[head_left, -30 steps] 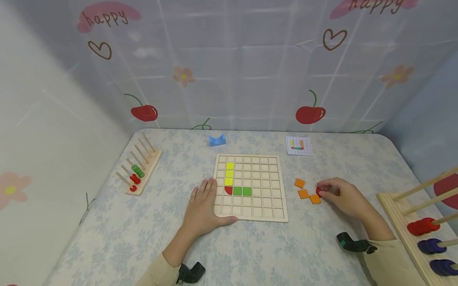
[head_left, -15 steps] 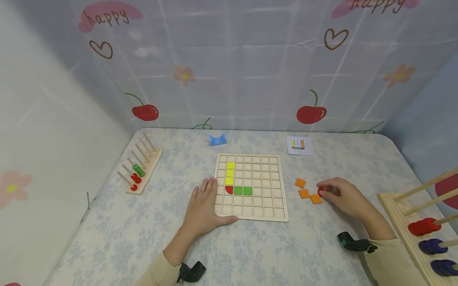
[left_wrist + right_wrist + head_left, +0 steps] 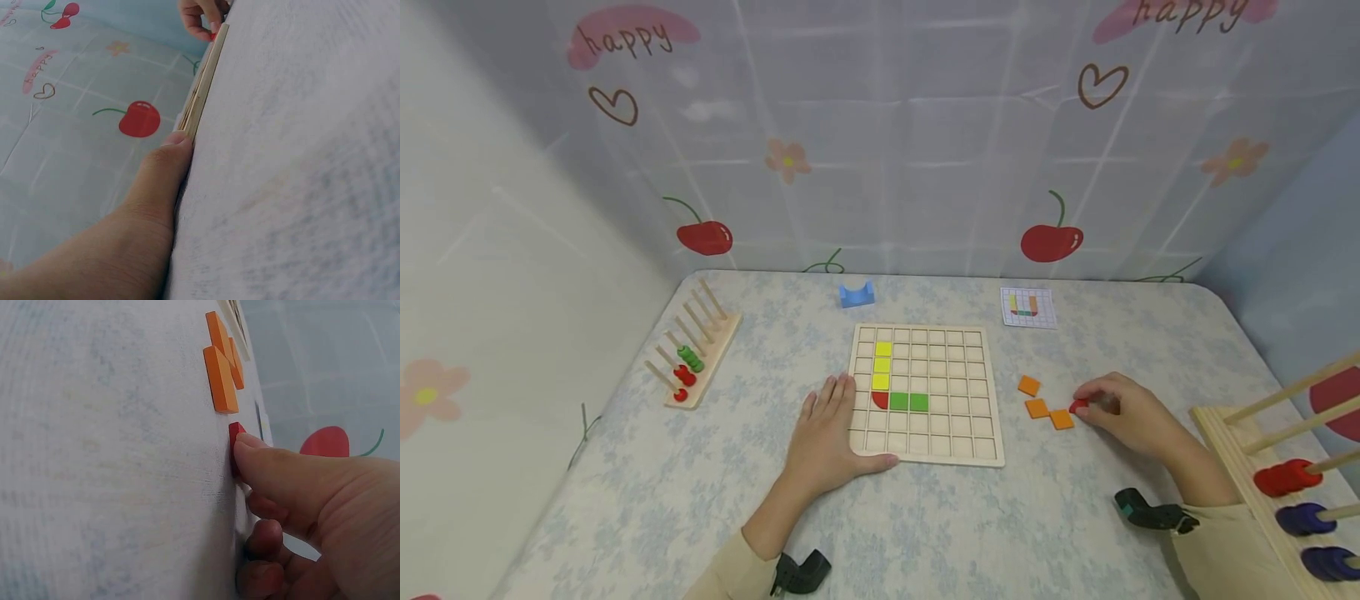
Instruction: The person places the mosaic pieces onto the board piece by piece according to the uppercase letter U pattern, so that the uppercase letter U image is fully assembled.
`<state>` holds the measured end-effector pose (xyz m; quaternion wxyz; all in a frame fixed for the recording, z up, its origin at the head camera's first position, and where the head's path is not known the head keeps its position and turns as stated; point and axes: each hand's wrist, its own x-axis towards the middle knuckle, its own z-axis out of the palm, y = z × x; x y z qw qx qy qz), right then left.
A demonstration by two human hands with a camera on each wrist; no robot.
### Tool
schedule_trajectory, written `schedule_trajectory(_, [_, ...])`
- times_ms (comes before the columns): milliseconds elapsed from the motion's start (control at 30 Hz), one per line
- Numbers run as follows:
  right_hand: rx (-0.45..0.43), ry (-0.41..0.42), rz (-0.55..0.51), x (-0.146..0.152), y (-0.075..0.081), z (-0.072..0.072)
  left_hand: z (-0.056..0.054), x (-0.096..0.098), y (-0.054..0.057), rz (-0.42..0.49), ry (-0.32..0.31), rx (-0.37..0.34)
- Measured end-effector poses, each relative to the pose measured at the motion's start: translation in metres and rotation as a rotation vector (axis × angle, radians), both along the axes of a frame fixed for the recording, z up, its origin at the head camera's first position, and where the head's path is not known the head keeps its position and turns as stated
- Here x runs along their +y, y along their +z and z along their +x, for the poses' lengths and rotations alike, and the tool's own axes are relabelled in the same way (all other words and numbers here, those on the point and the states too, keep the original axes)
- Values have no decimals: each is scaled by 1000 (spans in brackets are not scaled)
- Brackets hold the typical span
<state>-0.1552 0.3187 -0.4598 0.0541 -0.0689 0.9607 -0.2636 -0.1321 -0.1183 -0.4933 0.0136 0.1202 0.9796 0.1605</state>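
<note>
My right hand pinches a small red tile between thumb and fingers, low at the tabletop. Just left of it lie three orange square tiles. With fingers straight, my left hand rests along the left edge and lower-left corner of a wooden grid board; its thumb lies at the front edge. On the board, a column of three yellow tiles stands above a red quarter-round tile. Two green tiles continue to the right of that red one.
A printed pattern card lies behind the board to the right, and a blue curved block behind it to the left. At the far left stands a peg rack with beads. A larger peg rack with rings borders the right side.
My right hand has shifted slightly right with the red tile, away from the orange tiles, and the tile now looks turned flatter. My left hand and the board stay put.
</note>
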Motion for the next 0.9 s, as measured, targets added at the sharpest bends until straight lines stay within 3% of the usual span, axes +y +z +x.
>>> schedule_trajectory(233, [-54,-35,-38,-1,3,0,0,0,0,1,-1,-1])
schedule_trajectory(533, [-43,46,-15,-1,8,-4,0,0,-2,10,2,5])
schedule_trajectory(900, [-79,43,-136,-18,23,-6,0,0,-2,16,-1,8])
